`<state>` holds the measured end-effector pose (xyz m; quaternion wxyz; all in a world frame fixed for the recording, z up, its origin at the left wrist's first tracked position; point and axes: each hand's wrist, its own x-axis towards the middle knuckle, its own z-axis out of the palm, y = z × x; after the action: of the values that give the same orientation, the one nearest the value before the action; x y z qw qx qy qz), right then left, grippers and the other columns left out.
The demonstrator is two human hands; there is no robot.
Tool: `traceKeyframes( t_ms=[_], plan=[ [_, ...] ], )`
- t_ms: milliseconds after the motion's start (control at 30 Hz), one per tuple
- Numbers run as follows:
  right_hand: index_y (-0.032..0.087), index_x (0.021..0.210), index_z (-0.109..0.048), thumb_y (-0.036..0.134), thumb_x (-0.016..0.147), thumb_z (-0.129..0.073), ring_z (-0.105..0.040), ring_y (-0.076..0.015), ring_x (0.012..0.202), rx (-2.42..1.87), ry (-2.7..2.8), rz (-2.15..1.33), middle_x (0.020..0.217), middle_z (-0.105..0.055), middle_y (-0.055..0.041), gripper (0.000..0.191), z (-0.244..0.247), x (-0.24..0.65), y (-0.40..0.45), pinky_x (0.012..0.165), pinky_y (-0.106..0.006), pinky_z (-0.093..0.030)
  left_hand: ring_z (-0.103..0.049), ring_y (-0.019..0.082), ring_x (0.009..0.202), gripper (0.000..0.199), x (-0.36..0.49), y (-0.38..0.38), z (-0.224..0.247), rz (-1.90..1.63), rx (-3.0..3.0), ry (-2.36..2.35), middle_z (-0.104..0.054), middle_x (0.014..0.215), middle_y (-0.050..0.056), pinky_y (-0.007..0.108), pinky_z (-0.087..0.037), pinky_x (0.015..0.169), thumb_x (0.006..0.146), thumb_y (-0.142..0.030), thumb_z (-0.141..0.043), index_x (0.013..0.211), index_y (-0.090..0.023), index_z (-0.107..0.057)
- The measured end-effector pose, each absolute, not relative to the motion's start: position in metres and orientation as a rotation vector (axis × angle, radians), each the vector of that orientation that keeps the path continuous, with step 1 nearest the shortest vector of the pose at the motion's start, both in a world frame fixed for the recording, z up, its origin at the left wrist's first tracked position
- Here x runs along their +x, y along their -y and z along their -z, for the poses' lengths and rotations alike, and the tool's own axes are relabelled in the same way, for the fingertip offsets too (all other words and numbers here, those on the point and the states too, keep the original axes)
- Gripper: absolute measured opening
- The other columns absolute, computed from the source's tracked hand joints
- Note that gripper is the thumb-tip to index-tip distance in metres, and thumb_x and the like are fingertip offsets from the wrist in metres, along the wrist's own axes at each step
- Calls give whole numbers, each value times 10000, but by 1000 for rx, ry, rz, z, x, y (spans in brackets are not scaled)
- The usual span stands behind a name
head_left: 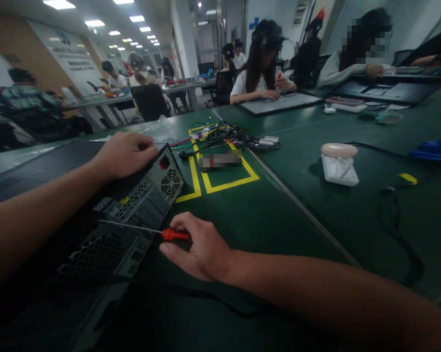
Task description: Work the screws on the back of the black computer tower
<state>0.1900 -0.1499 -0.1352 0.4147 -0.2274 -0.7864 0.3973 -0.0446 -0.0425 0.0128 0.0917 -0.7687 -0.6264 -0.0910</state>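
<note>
A black computer case (pixel 143 195) lies along the left side, its metal rear panel with fan grille and vents facing right. My left hand (pixel 127 154) rests on the case's upper edge near the rear, fingers curled, with nothing clear to see in them. My right hand (pixel 202 244) is closed around the red handle of a screwdriver (pixel 174 234), right of the rear panel. The screwdriver's long thin shaft points left across the panel, its tip near the dark middle part; whether it touches a screw cannot be made out.
Tangled cables (pixel 231 133) and a pixelated item (pixel 220 160) lie by yellow tape marks (pixel 231 187) on the green table (pixel 279 225). An open white case (pixel 340 168), a black strap and blue material (pixel 436 151) are at right. People work at tables beyond.
</note>
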Motion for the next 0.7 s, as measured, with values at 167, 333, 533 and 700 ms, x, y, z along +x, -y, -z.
traceKeyframes(
  t_ms=[167,333,533,700],
  plan=[
    [236,1081,-591,407,996,-678,-674,-193,837,-558,1973,-969,986,-721,-40,210,139,188,149,826,-346,-573,-503,206,676,331,-46,42,-12,265,-2297,1862,-506,688,28,379,-333,695,912,-464,-409,673,-255,-504],
    [237,1075,-586,386,1008,-688,-678,-186,843,-566,1980,-973,995,-723,-37,192,138,189,149,825,-334,-574,-487,205,676,318,-46,42,-13,274,-2297,1861,-493,680,27,373,-324,689,896,-461,-416,666,-257,-497],
    [236,1072,-587,368,1006,-696,-675,-185,835,-572,1987,-980,998,-725,-37,184,136,189,149,812,-334,-570,-519,226,705,332,-44,43,-14,255,-2297,1882,-545,709,47,383,-331,703,900,-480,-412,692,-255,-537],
    [238,1075,-592,390,1008,-701,-669,-183,826,-588,1990,-978,992,-725,-34,199,138,188,148,798,-327,-563,-509,224,675,324,-44,44,-14,262,-2294,1877,-521,682,44,396,-328,695,892,-481,-401,673,-266,-503]
  ],
)
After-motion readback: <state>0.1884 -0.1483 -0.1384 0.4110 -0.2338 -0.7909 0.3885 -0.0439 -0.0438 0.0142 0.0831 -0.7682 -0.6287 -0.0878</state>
